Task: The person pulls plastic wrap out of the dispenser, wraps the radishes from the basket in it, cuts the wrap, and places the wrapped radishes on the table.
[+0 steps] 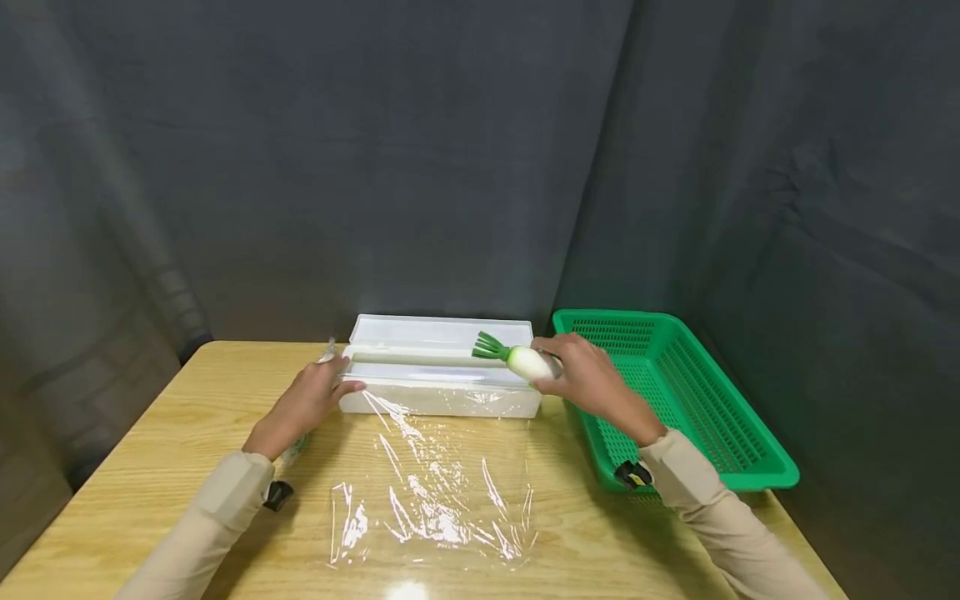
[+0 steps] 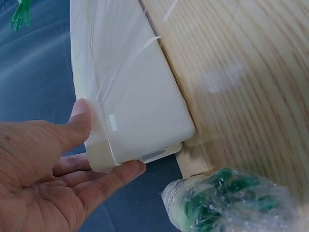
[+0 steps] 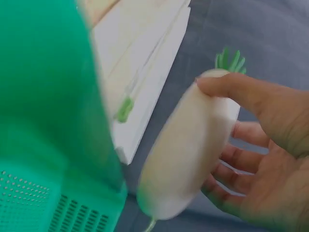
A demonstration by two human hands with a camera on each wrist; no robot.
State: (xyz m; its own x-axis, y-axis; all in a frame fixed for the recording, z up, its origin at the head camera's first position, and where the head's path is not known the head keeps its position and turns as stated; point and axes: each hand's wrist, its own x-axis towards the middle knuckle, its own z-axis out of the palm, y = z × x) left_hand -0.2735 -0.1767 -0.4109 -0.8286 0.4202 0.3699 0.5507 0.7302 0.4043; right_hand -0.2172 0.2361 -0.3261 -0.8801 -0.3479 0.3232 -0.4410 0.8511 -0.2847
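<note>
A white cling film dispenser (image 1: 442, 403) stands on the table with its lid raised at the back. From its front a clear sheet of cling film (image 1: 442, 508) stretches over the wood toward me. My left hand (image 1: 309, 398) grips the dispenser's left end, thumb on the near side and fingers round the far edge, as the left wrist view shows. Above the dispenser's right part, my right hand (image 1: 591, 377) holds a white radish (image 1: 529, 364) with short green stalks pointing left. The right wrist view shows the thumb across the radish (image 3: 186, 145) and the fingers behind it.
A green perforated basket (image 1: 750, 433) stands at the right side of the table, beside my right forearm. Near my left wrist lies a film-wrapped item (image 2: 231, 200), white and green, mostly hidden in the head view. Dark curtains (image 1: 465, 158) hang behind the table.
</note>
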